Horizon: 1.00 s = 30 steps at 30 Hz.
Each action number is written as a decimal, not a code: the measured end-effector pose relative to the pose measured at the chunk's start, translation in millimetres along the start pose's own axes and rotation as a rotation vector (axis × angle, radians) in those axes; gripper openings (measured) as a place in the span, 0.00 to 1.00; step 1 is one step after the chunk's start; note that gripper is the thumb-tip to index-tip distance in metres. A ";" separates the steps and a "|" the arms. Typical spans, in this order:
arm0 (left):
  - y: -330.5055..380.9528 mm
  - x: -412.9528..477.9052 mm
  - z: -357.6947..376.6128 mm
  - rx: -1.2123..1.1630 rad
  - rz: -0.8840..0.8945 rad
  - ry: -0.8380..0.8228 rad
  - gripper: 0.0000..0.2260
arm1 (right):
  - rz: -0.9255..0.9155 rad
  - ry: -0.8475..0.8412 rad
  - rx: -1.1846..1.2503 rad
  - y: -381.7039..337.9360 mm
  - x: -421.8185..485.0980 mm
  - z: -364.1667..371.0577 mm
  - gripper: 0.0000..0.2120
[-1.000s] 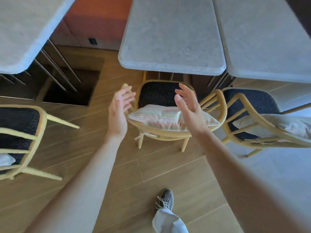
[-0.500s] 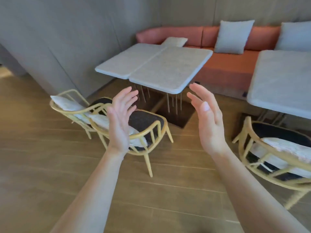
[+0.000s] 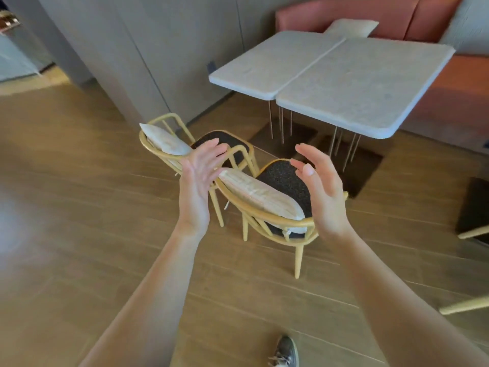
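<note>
**Two empty hands raised before a wooden chair**

A wood floor (image 3: pixel 79 207) fills the view. A grey wall (image 3: pixel 132 49) and a pink sofa (image 3: pixel 449 102) stand behind. Two pale surfaces (image 3: pixel 357 86) stand edge to edge before the sofa. Near them is the chair (image 3: pixel 285 181), with a second chair (image 3: pixel 227 139) just beside it on the left. A cushion (image 3: pixel 259 193) lies along the chair's curved back. The left hand (image 3: pixel 197 186) and right hand (image 3: pixel 321 192) hover with palms facing, one before each end of that back. Their fingers are loose and hold nothing. A shoe (image 3: pixel 285 350) shows below.
</note>
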<state>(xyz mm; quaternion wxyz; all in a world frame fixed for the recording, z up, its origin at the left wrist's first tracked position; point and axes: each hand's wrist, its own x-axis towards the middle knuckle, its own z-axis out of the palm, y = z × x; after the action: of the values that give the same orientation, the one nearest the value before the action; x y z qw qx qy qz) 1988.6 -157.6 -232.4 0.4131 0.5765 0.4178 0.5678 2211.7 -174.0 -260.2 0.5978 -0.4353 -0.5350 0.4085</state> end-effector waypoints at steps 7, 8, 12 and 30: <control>-46.4 93.3 -80.3 0.013 -0.044 -0.041 0.42 | 0.083 -0.022 0.018 32.5 84.2 108.9 0.25; -57.9 107.6 -87.0 0.035 -0.028 -0.074 0.40 | 0.100 0.004 0.004 40.9 95.0 114.4 0.22; -130.6 161.4 -99.6 0.303 -0.037 -0.377 0.32 | 0.366 0.090 -0.247 105.8 116.6 130.0 0.19; -354.0 237.0 -65.4 1.238 0.449 -1.621 0.16 | 0.946 -0.440 -1.468 285.8 114.3 150.2 0.17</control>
<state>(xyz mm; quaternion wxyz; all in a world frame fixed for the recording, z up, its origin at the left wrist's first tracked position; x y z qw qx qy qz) 1920.2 177.5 -494.8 0.0869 0.9601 0.1167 -0.2390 2066.5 29.7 -494.2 -0.1773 -0.7943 -0.5285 0.2415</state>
